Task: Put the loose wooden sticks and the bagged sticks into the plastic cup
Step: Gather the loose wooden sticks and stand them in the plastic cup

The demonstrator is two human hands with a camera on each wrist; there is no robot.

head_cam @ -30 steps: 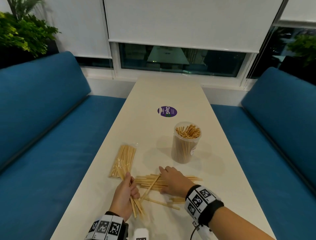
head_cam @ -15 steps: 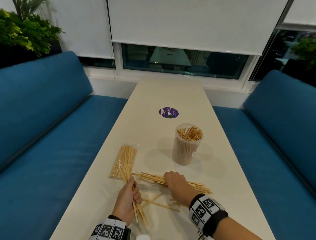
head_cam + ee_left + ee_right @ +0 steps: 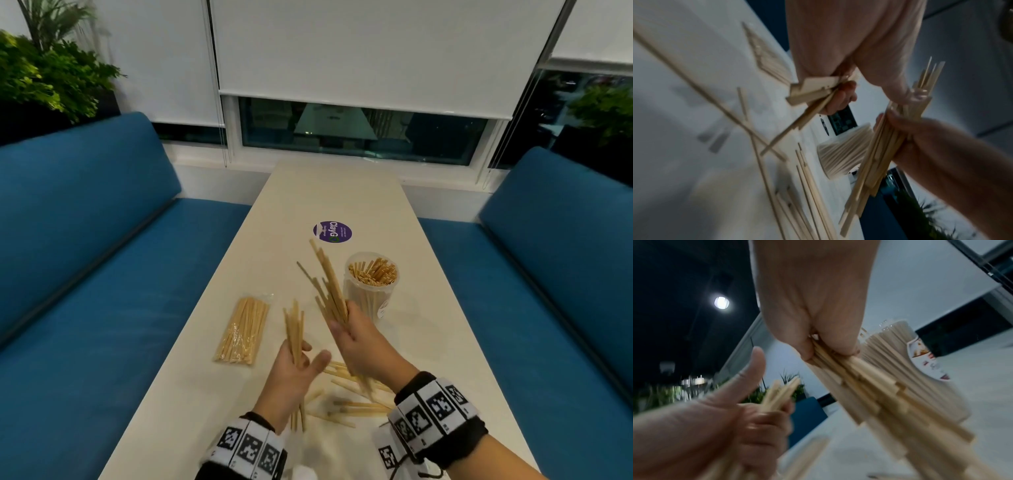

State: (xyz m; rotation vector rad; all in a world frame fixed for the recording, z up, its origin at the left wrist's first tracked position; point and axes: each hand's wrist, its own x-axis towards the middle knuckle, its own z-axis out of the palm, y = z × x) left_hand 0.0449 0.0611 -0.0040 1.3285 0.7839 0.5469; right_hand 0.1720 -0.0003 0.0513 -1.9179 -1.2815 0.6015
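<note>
My right hand (image 3: 344, 323) grips a thick bundle of loose wooden sticks (image 3: 325, 277), lifted off the table and slanting up just left of the plastic cup (image 3: 371, 291). The cup stands upright and holds many sticks. My left hand (image 3: 303, 356) holds a smaller bundle (image 3: 294, 329) upright beside the right hand, thumb sticking out. Several loose sticks (image 3: 352, 407) still lie on the table (image 3: 239, 267) under both wrists. The bagged sticks (image 3: 243, 330) lie flat to the left. In the right wrist view the fingers (image 3: 830, 344) clamp the bundle (image 3: 863, 386) in front of the cup (image 3: 900, 353).
A round purple sticker (image 3: 332, 232) sits on the table beyond the cup. Blue benches (image 3: 85, 274) run along both long sides. A window and white blinds stand at the far end, with plants in the corners.
Both hands have lifted off the table with their sticks. The right hand gathered the flat pile into a bundle and raised it beside the cup; the left hand's bundle now stands upright.
</note>
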